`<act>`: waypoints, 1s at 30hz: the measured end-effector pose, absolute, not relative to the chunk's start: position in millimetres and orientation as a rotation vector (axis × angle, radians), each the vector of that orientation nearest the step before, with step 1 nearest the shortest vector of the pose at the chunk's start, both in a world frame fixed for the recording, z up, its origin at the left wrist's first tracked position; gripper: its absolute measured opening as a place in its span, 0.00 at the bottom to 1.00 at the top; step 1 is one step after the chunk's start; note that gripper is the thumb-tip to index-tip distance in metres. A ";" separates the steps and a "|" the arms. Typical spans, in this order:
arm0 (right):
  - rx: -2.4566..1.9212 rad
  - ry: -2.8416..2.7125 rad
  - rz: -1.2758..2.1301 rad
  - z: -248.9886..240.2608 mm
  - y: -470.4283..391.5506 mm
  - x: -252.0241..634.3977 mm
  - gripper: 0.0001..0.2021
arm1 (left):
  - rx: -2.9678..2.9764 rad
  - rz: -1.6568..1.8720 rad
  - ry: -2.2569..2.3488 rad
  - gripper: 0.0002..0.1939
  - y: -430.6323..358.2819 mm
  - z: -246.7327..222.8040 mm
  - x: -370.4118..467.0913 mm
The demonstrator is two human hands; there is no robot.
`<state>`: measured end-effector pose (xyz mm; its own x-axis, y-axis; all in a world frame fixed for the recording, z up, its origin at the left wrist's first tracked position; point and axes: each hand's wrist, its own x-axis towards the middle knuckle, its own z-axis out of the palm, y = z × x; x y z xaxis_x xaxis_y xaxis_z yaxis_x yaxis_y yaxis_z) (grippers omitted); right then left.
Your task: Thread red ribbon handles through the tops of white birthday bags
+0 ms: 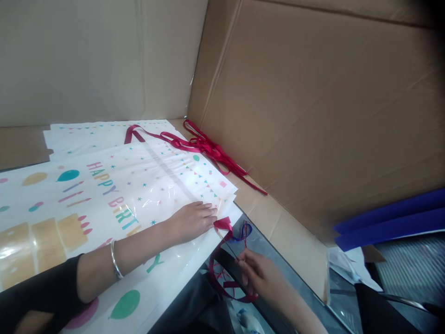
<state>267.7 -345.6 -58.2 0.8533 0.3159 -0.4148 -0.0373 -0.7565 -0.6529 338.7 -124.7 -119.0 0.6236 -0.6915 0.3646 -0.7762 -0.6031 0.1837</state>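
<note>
- The glossy white sheet printed with birthday lettering, balloons and a cake (149,195) lies under the left hand (194,220), which rests palm down near the sheet's right-hand edge.
- The left fingers are extended and close together; whether they pinch anything at the sheet's edge cannot be told, as the thumb is hidden.
- The flat crimson satin ribbon (224,224) has a folded part at the sheet's right-hand edge, right beside the left fingertips; a loop hangs below the sheet.
- Just off that edge, the right hand (255,273) is curled, thumb and forefinger closed on a thin, dark, rod-like piece (225,243) slanting towards the ribbon.
- A tangled bundle of crimson ribbon (208,147) lies across the sheet's far right edge.
- A brown cardboard panel (313,106) stands right of the sheet.
</note>
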 end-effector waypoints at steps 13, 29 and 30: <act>-2.313 -0.234 0.789 -53.7 -348.1 258.9 0.09 | 2.594 0.149 -1.137 0.21 -120.3 -112.0 332.9; -2.510 -0.485 0.666 -42.6 -339.7 278.8 0.14 | 2.671 0.096 -1.117 0.25 -107.3 -110.1 331.5; -2.492 -0.486 0.650 -44.7 -335.4 281.3 0.14 | 2.654 0.097 -1.134 0.25 -109.4 -109.2 329.6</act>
